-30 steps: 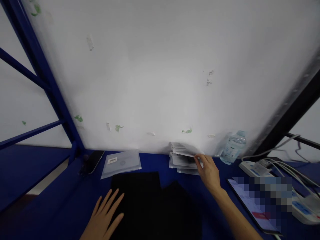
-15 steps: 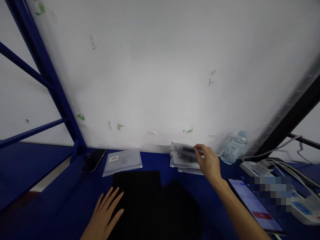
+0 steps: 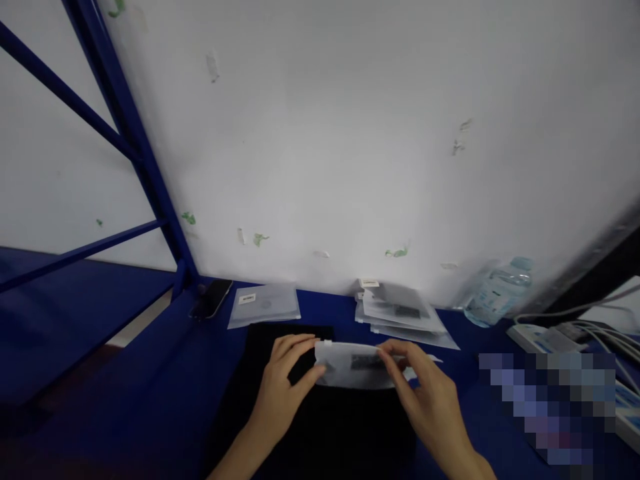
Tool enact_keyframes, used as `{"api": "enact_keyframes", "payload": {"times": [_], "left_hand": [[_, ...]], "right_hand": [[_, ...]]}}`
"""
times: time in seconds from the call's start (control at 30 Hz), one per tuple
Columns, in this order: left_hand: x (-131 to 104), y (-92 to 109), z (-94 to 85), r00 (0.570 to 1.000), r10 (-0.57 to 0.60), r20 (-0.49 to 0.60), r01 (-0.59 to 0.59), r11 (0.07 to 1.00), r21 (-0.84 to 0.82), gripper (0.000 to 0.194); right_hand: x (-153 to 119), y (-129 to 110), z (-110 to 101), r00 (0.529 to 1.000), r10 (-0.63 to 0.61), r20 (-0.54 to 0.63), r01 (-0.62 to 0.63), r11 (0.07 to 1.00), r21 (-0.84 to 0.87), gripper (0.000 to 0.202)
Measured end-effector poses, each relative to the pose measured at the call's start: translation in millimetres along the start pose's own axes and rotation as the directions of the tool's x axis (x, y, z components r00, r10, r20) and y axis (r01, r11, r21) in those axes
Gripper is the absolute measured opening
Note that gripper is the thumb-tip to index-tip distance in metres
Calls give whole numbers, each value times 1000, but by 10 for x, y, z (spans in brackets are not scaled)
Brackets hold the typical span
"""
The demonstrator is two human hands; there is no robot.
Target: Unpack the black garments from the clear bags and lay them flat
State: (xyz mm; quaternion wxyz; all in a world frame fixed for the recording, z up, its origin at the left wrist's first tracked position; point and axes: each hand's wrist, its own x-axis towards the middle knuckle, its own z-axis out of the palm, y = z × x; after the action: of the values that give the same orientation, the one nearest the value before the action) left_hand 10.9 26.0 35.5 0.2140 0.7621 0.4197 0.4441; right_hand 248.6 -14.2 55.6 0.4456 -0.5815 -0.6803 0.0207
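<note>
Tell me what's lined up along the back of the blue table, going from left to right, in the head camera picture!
Dark phone → single frosted plastic bag with a white label → pile of frosted plastic bags → water bottle → white power strip.

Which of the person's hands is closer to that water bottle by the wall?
Right. The right hand grips the frosted bag on the water bottle side; the left hand holds the bag's far end.
</note>
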Motion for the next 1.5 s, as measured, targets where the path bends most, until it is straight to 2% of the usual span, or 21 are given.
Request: {"api": "enact_keyframes", "payload": {"times": [0.1,0.23,0.37,0.5,0.63,0.8,1.07,1.2,1.33,1.5], "left_hand": [[11,36,78,999,-22,-37,18,996,-86,9],[-22,42,108,998,-50,-46,45,992,-117,11],[-63,55,96,999,-37,-31,33,991,-128,15],[-97,61,90,1000,5,-24,-8,991,-131,20],[-130,42,92,998,25,-56,-29,996,-87,18],[-152,9,61,997,7,-77,-6,1000,6,14],[-175,-30,23,997,42,-65,-40,999,34,15],[-206,-81,26,996,55,-76,-50,997,63,14],[-217,-111,30,995,78,-68,-72,992,100,15],[-214,-102,46,992,103,-73,-94,989,116,17]], "right_hand": [[-96,17,50,998,-36,52,37,999,-19,18],[-61,-76,49,981,-193,-33,187,973,-135,17],[38,-337,142,947,-315,67,317,948,-11,17],[98,-536,293,938,-303,170,290,952,98,18],[118,-565,319,933,-275,232,254,960,115,13],[108,-385,169,940,-246,236,233,969,84,14],[25,111,-291,955,-210,212,223,974,-39,13],[-18,288,-482,971,-153,183,168,983,-72,15],[-59,415,-573,982,-87,167,102,991,-83,17],[-96,526,-575,983,-80,167,98,990,-104,18]]}}
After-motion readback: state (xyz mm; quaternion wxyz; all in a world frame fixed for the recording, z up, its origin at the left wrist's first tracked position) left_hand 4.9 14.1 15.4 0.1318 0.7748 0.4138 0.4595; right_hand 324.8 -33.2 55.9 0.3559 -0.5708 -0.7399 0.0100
